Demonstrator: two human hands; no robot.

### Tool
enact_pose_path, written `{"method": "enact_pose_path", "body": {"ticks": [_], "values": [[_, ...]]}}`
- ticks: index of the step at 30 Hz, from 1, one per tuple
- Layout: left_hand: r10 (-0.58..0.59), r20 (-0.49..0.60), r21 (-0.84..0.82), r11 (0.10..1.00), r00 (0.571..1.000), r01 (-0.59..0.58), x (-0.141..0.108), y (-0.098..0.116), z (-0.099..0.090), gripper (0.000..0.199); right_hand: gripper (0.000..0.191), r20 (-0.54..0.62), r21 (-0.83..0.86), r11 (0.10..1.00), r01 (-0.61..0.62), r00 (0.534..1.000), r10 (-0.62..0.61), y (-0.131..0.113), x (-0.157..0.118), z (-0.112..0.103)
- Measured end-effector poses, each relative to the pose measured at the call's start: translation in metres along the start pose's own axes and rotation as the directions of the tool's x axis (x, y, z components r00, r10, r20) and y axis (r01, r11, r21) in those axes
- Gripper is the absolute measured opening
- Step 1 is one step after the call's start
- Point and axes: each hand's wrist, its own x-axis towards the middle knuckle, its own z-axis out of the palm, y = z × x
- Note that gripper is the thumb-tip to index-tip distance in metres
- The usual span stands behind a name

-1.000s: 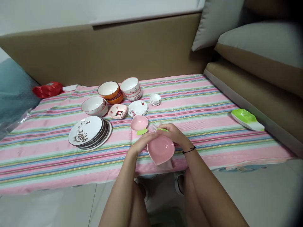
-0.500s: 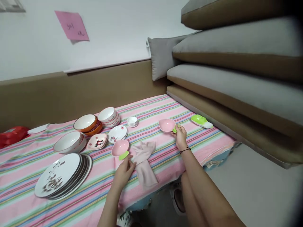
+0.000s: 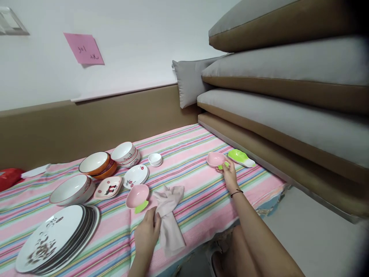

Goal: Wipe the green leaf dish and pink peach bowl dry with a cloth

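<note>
My right hand (image 3: 230, 173) pinches the green leaf-shaped handle of a pink bowl (image 3: 215, 159) at the right part of the striped cloth. Just beyond it rests a green dish (image 3: 240, 157) with a white end. A second pink bowl (image 3: 137, 195) with a green handle sits left of centre. My left hand (image 3: 147, 231), slightly curled with thumb and fingers apart, is close below that handle and holds nothing visible. Its fingertips are beside a crumpled pale pink cloth (image 3: 170, 204); whether they touch it I cannot tell.
Left lie stacked oval plates (image 3: 52, 234), a large white bowl (image 3: 70, 188), orange bowls (image 3: 95, 163), white bowls (image 3: 123, 152), a square dish (image 3: 107, 186), flowered plates (image 3: 135, 175) and tiny bowls (image 3: 155, 158). Thick cushions (image 3: 273, 111) are piled along the right side.
My right hand has carried its pink bowl rightward, close to the green dish. My left hand has drawn back from the other pink bowl's handle. The view has tilted upward slightly.
</note>
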Motion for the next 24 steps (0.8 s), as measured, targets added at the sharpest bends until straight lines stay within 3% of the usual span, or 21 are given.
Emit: {"method": "enact_pose_path", "body": {"ticks": [3,5,9,12,19,24], "values": [[0.002,-0.009,-0.009,1.0,1.0,-0.002,0.0,0.0,0.001,0.032,0.048,-0.079,0.046,0.996,-0.079,0.993,0.083,0.0,0.002,-0.002],[0.01,-0.011,-0.01,1.0,1.0,-0.01,-0.001,-0.001,0.003,0.032,0.039,-0.124,0.0,0.982,-0.19,0.974,0.189,-0.003,0.002,-0.003],[0.009,-0.011,0.003,1.0,1.0,-0.008,0.0,-0.004,0.007,0.033,0.016,-0.06,-0.067,0.923,-0.38,0.925,0.376,-0.013,0.0,-0.003],[0.016,-0.015,0.019,1.0,1.0,-0.016,0.001,-0.006,0.008,0.034,0.01,-0.094,-0.032,0.915,-0.402,0.913,0.397,-0.02,-0.001,-0.001],[0.043,-0.034,0.069,0.997,0.999,-0.04,0.002,-0.009,0.01,0.033,0.01,-0.337,0.049,0.925,-0.377,0.865,0.37,-0.031,-0.004,-0.016],[0.018,-0.026,0.099,0.995,1.0,-0.016,0.004,-0.011,0.011,0.033,0.006,-0.366,0.095,0.912,-0.4,0.838,0.405,-0.036,-0.009,-0.028]]}}
